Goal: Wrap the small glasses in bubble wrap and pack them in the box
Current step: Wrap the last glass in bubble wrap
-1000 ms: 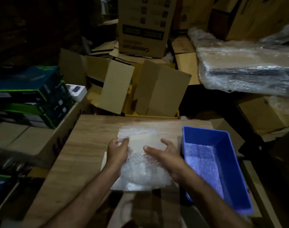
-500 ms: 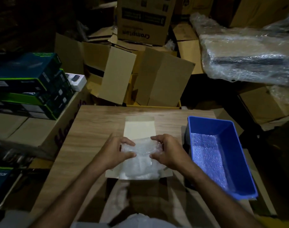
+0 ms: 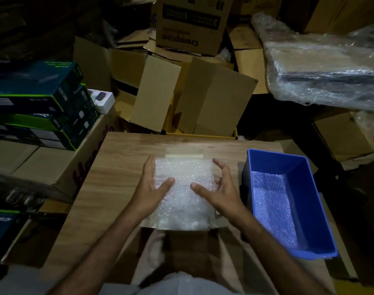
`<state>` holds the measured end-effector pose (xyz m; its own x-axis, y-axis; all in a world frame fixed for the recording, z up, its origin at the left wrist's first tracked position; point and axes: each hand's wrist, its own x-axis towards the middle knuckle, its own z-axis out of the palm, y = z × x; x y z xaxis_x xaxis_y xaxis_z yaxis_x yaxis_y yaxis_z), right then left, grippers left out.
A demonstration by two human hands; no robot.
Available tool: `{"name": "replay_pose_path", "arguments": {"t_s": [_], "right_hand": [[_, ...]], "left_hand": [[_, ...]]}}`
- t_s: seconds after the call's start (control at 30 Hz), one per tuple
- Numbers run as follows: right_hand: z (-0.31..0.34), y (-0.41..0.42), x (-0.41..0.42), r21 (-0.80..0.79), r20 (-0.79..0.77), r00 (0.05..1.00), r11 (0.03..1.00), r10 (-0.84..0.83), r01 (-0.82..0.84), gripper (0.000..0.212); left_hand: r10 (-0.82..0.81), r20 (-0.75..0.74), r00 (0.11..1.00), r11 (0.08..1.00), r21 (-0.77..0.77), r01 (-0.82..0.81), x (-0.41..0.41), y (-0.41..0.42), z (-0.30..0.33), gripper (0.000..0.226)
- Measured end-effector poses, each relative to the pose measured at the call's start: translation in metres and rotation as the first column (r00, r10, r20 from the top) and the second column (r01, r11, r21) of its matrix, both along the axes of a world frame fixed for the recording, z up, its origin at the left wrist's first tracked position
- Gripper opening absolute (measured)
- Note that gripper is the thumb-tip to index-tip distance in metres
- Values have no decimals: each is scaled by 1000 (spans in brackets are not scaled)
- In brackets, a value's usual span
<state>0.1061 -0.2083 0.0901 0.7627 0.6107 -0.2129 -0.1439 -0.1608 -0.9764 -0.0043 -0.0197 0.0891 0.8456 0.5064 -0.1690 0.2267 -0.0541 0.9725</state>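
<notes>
A sheet of bubble wrap (image 3: 182, 188) lies spread over a small open cardboard box (image 3: 184, 153) in the middle of the wooden table (image 3: 118, 158). My left hand (image 3: 153, 185) rests flat on the wrap's left side, fingers straight along its edge and thumb on top. On the right side my right hand (image 3: 219, 187) presses the wrap with its thumb, fingers spread and slightly bent over the box's edge. No glass shows; anything under the wrap is hidden.
A blue plastic bin (image 3: 309, 188) lined with bubble wrap stands on the table's right. Open cardboard cartons (image 3: 213, 99) crowd the far edge. Stacked green and dark boxes (image 3: 39, 103) sit left, and a plastic-wrapped bundle (image 3: 324, 71) lies at the upper right.
The bunched wrap that both hands held has been spread flat over the box. My hands moved apart to its left and right sides.
</notes>
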Motion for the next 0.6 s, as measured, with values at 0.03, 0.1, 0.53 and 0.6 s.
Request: {"name": "replay_pose_path", "arguments": {"t_s": [0.03, 0.1, 0.53, 0.6], "right_hand": [[-4, -3, -2, 18, 70, 997, 999, 25, -26, 94], [-12, -8, -4, 47, 142, 985, 993, 98, -106, 96], [-33, -10, 19, -285, 414, 887, 955, 205, -88, 19], [-35, -10, 23, -187, 320, 928, 973, 191, -136, 17]], "left_hand": [[14, -3, 1000, 999, 43, -14, 0, -2, -2, 90], [22, 37, 999, 997, 67, -24, -2, -6, -4, 82], [-212, -270, 939, 813, 484, 323, -8, 18, -21, 28], [-285, -202, 937, 892, 301, 336, -7, 16, -14, 31]]}}
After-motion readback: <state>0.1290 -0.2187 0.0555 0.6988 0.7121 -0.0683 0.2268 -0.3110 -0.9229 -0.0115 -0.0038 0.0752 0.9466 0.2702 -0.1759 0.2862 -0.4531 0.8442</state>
